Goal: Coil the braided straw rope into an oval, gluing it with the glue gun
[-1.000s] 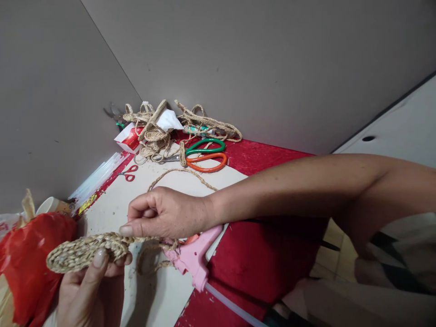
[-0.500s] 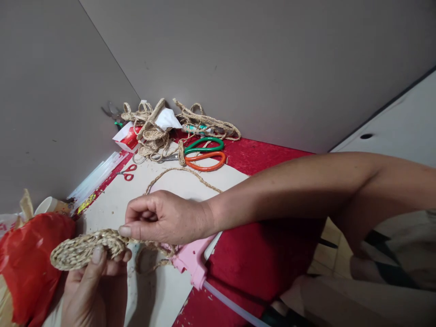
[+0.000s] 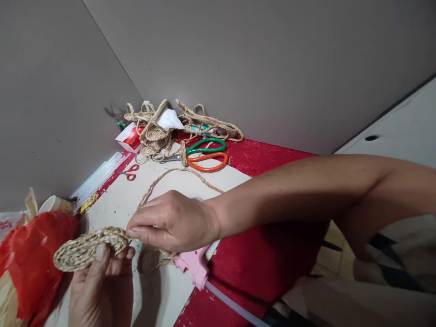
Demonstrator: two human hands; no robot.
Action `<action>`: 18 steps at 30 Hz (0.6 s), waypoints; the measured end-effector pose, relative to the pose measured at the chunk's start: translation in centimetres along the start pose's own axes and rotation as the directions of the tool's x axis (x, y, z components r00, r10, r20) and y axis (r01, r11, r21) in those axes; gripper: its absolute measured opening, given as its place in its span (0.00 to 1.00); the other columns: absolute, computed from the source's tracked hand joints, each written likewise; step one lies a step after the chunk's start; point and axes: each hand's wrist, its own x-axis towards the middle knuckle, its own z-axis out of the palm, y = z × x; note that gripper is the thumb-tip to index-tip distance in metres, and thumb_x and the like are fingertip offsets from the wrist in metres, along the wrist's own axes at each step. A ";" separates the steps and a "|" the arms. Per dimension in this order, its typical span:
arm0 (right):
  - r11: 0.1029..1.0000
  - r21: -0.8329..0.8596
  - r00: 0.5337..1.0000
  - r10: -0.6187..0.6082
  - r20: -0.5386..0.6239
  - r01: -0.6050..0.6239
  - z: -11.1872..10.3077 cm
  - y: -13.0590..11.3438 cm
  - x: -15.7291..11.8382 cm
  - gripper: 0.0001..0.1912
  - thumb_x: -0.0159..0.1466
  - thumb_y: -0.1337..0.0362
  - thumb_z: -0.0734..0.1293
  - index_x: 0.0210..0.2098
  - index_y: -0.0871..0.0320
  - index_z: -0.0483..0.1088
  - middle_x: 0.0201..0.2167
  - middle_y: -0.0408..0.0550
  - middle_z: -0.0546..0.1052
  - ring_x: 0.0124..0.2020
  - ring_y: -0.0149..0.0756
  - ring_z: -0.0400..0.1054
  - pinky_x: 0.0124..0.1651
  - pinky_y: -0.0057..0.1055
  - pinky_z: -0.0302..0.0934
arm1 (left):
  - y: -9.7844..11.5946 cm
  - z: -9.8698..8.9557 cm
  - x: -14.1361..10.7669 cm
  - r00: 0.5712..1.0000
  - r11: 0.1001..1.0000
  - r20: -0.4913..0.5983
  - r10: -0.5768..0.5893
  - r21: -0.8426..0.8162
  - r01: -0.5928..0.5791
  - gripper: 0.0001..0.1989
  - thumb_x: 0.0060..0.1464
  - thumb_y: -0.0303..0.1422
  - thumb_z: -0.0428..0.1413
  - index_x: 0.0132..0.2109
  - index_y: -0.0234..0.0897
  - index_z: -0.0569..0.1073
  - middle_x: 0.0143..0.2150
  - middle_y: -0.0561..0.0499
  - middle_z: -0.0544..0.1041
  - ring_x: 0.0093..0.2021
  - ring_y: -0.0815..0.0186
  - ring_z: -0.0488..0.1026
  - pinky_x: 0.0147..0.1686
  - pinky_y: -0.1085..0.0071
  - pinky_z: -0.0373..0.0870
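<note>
A flat oval coil of braided straw (image 3: 81,250) is gripped in my left hand (image 3: 102,286), thumb on its upper face and fingers beneath. My right hand (image 3: 175,222) is closed in a pinch at the coil's right edge, on the straw braid near where it leaves the coil. A length of the braid (image 3: 170,170) loops over the pale board behind my right hand. Just below that hand lies a pink glue gun (image 3: 194,265) with a translucent glue stick (image 3: 235,304) in its back; my right hand hides part of it.
Scissors with green and orange handles (image 3: 207,156) lie beyond my hands, beside a heap of braid (image 3: 156,136) against the wall. Small red scissors (image 3: 130,172), clear glue sticks (image 3: 98,175), a paper cup (image 3: 54,204) and a red plastic bag (image 3: 41,259) line the left side.
My right hand's fingers have closed into a tighter pinch at the coil's edge. The coil and my left hand appear slightly farther right, as the whole view has shifted a little.
</note>
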 end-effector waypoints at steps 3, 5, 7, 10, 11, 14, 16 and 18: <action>0.958 -0.275 0.996 -0.067 0.064 0.082 -0.2 -0.4 0.0 0.19 0.72 0.62 0.51 0.40 0.63 0.71 0.32 0.49 0.77 0.34 0.32 0.69 0.34 0.29 0.56 | -0.1 -0.2 0.2 1.000 0.999 0.023 0.020 -0.031 -0.019 0.08 0.49 0.27 0.65 0.37 0.38 0.76 0.37 0.56 0.76 0.35 0.71 0.72 0.32 0.78 0.73; 0.925 -0.363 0.992 -0.086 0.094 0.115 -0.3 -0.9 0.0 0.19 0.72 0.63 0.51 0.41 0.63 0.71 0.32 0.49 0.77 0.34 0.33 0.69 0.33 0.30 0.55 | -0.1 0.0 0.1 0.999 0.999 0.011 0.032 -0.041 -0.031 0.06 0.51 0.27 0.64 0.38 0.37 0.76 0.36 0.56 0.76 0.35 0.72 0.72 0.36 0.78 0.74; 0.920 -0.382 0.994 -0.064 0.092 0.094 -0.3 -1.3 0.0 0.18 0.71 0.62 0.53 0.39 0.63 0.71 0.30 0.48 0.77 0.32 0.33 0.69 0.32 0.29 0.55 | 0.0 0.4 -0.2 0.999 0.997 -0.009 0.048 -0.054 -0.048 0.06 0.51 0.28 0.64 0.37 0.36 0.77 0.35 0.56 0.76 0.35 0.72 0.73 0.39 0.78 0.74; 0.964 -0.267 1.000 -0.009 -0.002 0.009 -0.2 -1.8 0.2 0.18 0.70 0.57 0.57 0.38 0.64 0.72 0.30 0.49 0.78 0.30 0.33 0.69 0.32 0.29 0.57 | 0.3 1.2 -0.7 0.995 0.993 -0.021 0.101 -0.059 -0.102 0.08 0.49 0.27 0.65 0.39 0.38 0.79 0.33 0.57 0.78 0.37 0.71 0.74 0.43 0.79 0.73; 0.982 -0.189 0.999 0.013 -0.049 -0.022 -0.2 -1.9 0.3 0.18 0.69 0.56 0.59 0.38 0.64 0.73 0.30 0.50 0.78 0.30 0.32 0.69 0.32 0.28 0.58 | 0.4 1.4 -0.8 0.992 0.991 -0.020 0.121 -0.054 -0.122 0.08 0.50 0.28 0.65 0.40 0.39 0.79 0.34 0.57 0.79 0.38 0.70 0.75 0.44 0.78 0.73; 0.992 0.072 0.981 0.118 -0.155 -0.108 -0.2 -2.2 0.6 0.13 0.65 0.60 0.64 0.39 0.64 0.74 0.30 0.47 0.78 0.28 0.28 0.68 0.34 0.24 0.59 | 0.6 2.0 -0.8 0.982 0.980 0.001 0.191 -0.058 -0.191 0.11 0.52 0.28 0.63 0.44 0.43 0.80 0.40 0.55 0.81 0.42 0.67 0.76 0.47 0.72 0.73; 0.963 0.212 0.962 0.203 -0.182 -0.164 -0.3 -2.6 0.9 0.10 0.63 0.63 0.65 0.38 0.63 0.74 0.27 0.44 0.76 0.27 0.26 0.65 0.34 0.23 0.59 | 0.7 2.3 -0.7 0.973 0.971 0.019 0.230 -0.074 -0.228 0.12 0.52 0.28 0.64 0.45 0.44 0.80 0.42 0.56 0.82 0.42 0.67 0.77 0.48 0.70 0.73; 0.921 0.336 0.941 0.274 -0.200 -0.197 -0.5 -3.0 1.1 0.07 0.61 0.65 0.67 0.36 0.63 0.74 0.27 0.42 0.73 0.27 0.24 0.63 0.34 0.22 0.59 | 0.7 2.6 -0.7 0.963 0.960 0.019 0.270 -0.084 -0.267 0.11 0.52 0.29 0.63 0.44 0.44 0.80 0.41 0.56 0.82 0.42 0.67 0.77 0.47 0.71 0.73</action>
